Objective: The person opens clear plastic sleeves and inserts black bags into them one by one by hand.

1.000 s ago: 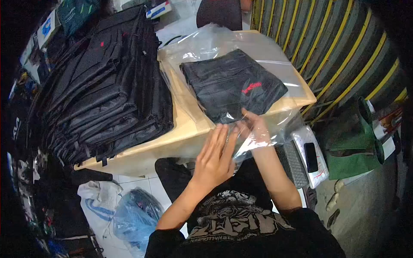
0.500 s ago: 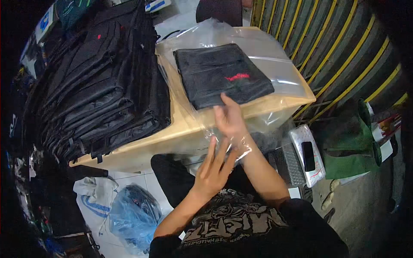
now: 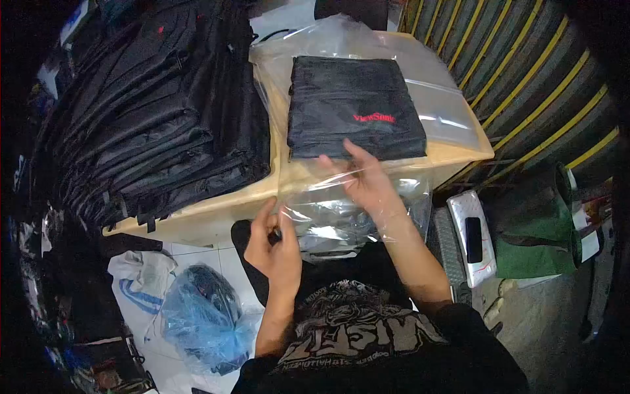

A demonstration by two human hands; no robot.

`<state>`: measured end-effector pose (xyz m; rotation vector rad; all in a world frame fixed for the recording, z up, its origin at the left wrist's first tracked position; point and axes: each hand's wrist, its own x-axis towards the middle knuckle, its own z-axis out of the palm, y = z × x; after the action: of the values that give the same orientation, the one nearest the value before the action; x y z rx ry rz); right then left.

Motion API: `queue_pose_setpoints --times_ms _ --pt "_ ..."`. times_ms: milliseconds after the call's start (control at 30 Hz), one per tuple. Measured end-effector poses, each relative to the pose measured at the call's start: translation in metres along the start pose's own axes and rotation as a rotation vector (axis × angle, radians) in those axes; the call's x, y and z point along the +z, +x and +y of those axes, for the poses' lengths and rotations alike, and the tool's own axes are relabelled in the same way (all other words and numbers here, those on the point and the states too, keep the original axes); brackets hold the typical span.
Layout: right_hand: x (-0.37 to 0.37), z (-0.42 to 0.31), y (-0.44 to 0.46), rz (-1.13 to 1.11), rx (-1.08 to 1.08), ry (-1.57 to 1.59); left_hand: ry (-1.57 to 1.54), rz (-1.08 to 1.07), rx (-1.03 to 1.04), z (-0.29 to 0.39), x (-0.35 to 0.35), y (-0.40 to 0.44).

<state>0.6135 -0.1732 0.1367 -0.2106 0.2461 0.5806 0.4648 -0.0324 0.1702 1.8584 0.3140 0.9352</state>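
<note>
A folded black bag (image 3: 354,98) with a red ViewSonic logo lies flat inside a clear plastic bag (image 3: 341,217), whose mouth hangs over the table's front edge. My right hand (image 3: 371,187) reaches under the clear film, fingers apart, close to the folded bag's near edge; whether a fingertip touches it I cannot tell. At the left side of the plastic's mouth, my left hand (image 3: 275,246) has its thumb and fingers curled on the film edge.
A tall stack of black bags (image 3: 177,125) fills the left of the yellow table (image 3: 256,190). More clear plastic sheets (image 3: 440,105) lie at the right. A phone (image 3: 473,240) rests on a white package (image 3: 464,210), beside green fabric (image 3: 535,243). A blue plastic bag (image 3: 207,322) sits on the floor.
My left hand has moved left, from spread fingers near my right wrist to the plastic's left edge. My right hand has shifted slightly right, and the plastic's mouth is spread wider.
</note>
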Motion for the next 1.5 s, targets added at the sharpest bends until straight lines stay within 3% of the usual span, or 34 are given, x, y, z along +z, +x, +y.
queue_pose_setpoints --times_ms 100,133,233,267,367,433,467,500,533,633,700,767,867,967,1000,1133,1167,1233,1300,1367,1500 --pt "0.038 -0.007 -0.016 0.320 -0.060 -0.004 0.246 -0.087 0.346 -0.025 -0.010 -0.015" --pt "0.023 -0.010 -0.009 0.091 0.009 0.025 0.281 -0.105 0.289 -0.027 -0.011 -0.018" --pt "0.020 0.007 -0.006 0.078 -0.087 0.002 0.278 -0.095 0.180 -0.032 -0.015 -0.019" --pt "0.016 0.015 -0.005 -0.035 -0.151 -0.085 0.414 -0.065 0.233 -0.032 -0.018 -0.013" --pt "0.011 0.018 -0.004 -0.061 -0.137 -0.012 0.241 0.076 0.246 -0.029 -0.016 0.002" --pt "0.009 0.010 -0.002 -0.077 -0.094 0.074 -0.084 0.002 -0.053 -0.024 -0.008 -0.006" --pt "0.006 0.002 0.001 -0.059 -0.056 0.135 -0.087 -0.167 -0.218 -0.019 -0.013 -0.011" --pt "0.012 -0.001 0.000 -0.041 -0.020 0.196 -0.071 -0.171 -0.178 -0.024 -0.013 -0.017" --pt "0.020 -0.004 -0.001 0.125 -0.107 0.105 -0.014 -0.153 -0.084 -0.028 -0.014 -0.022" --pt "0.033 0.005 -0.023 0.056 -0.234 -0.160 0.190 -0.003 0.180 -0.040 -0.013 -0.024" --pt "0.025 0.008 -0.022 0.088 -0.220 -0.226 0.505 -0.048 0.260 -0.050 -0.022 -0.014" --pt "0.003 0.009 -0.017 0.003 -0.205 -0.256 0.470 -0.010 0.339 -0.052 -0.023 -0.009" --pt "0.023 0.000 -0.030 0.113 -0.179 -0.150 0.354 0.101 0.489 -0.024 -0.018 0.002" --pt "0.024 -0.003 -0.029 0.101 -0.161 -0.059 0.161 -0.063 0.186 -0.019 -0.023 -0.008" --pt "0.023 -0.002 -0.029 0.082 -0.152 -0.030 0.160 -0.039 0.255 -0.023 -0.023 -0.010" --pt "0.013 0.013 -0.024 -0.001 -0.237 -0.088 0.035 0.119 -0.086 -0.011 -0.018 -0.010" --pt "0.006 0.019 -0.024 -0.042 -0.251 -0.089 0.095 0.110 0.005 -0.012 -0.017 -0.004" --pt "0.002 0.036 -0.047 -0.059 -0.245 -0.466 0.213 0.091 0.188 -0.016 -0.018 0.008" --pt "-0.013 0.045 -0.075 -0.012 -0.228 -0.604 0.196 0.076 0.040 -0.017 -0.018 0.007" --pt "-0.017 0.044 -0.108 0.038 -0.367 -0.732 0.106 0.083 -0.126 -0.014 -0.016 0.004" --pt "-0.030 0.035 -0.144 0.138 -0.652 -0.599 0.099 0.056 -0.068 -0.019 -0.025 -0.009"
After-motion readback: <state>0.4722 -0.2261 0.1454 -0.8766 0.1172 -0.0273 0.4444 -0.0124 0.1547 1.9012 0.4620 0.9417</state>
